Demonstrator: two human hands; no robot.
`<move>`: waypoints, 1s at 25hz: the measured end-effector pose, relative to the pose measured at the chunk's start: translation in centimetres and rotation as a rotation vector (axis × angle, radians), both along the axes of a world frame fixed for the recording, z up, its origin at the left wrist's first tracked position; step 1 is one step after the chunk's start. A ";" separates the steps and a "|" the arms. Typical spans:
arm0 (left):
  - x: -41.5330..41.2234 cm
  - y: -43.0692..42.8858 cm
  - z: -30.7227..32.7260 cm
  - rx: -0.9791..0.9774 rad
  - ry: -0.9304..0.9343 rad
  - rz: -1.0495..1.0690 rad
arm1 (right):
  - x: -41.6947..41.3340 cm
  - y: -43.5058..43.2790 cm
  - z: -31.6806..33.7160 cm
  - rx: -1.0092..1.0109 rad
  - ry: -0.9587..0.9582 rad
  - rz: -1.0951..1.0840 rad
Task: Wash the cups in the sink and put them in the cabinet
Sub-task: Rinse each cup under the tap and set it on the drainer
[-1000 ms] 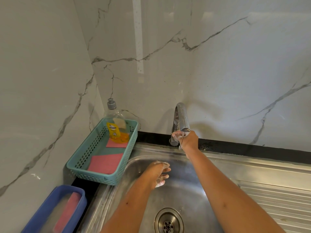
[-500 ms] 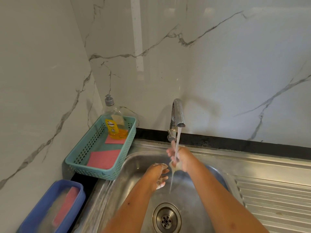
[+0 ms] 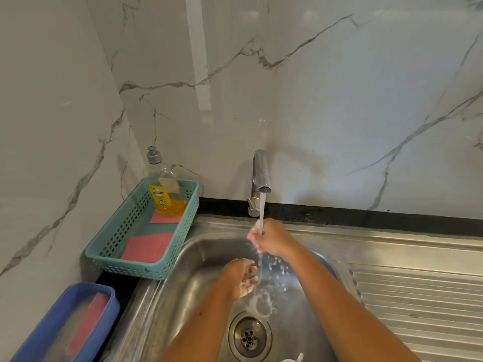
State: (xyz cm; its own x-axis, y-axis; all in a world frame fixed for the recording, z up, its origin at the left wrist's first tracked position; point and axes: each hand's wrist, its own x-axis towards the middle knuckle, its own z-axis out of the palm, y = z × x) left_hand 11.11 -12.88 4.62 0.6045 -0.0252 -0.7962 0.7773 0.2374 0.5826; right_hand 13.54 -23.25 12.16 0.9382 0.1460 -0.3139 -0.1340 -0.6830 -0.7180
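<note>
The right hand (image 3: 269, 240) rinses under the running tap (image 3: 261, 176), soapy left hand (image 3: 241, 278) lower over the sink (image 3: 198, 270) — both empty, fingers loosely curled.

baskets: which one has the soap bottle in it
The teal basket by the back wall; the soap bottle stands at its far end. The blue basket nearer the camera has none.

teal basket (image 3: 115, 246), pink cloths (image 3: 147, 248), grey-veined white marble wall (image 3: 339, 113)

Soap bottle (image 3: 164, 188) label — print too blurred.
</note>
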 end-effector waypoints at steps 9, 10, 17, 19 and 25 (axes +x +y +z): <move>1.4 -2.9 1.1 0.700 -0.444 -0.640 | -0.8 0.4 0.7 1.060 0.358 -0.439; 1.7 -2.7 0.6 0.746 -0.507 -0.665 | -0.8 0.3 1.0 1.028 0.320 -0.399; 1.4 -2.6 -1.1 1.401 -0.834 -1.146 | 0.1 -1.5 1.9 0.230 0.001 -0.157; 1.2 -2.7 -0.7 1.580 -0.865 -1.186 | -0.1 -1.6 2.0 0.160 -0.052 -0.146; 2.5 -2.4 -0.7 1.055 -0.810 -1.362 | -0.9 -4.7 1.1 -0.130 -0.074 -0.137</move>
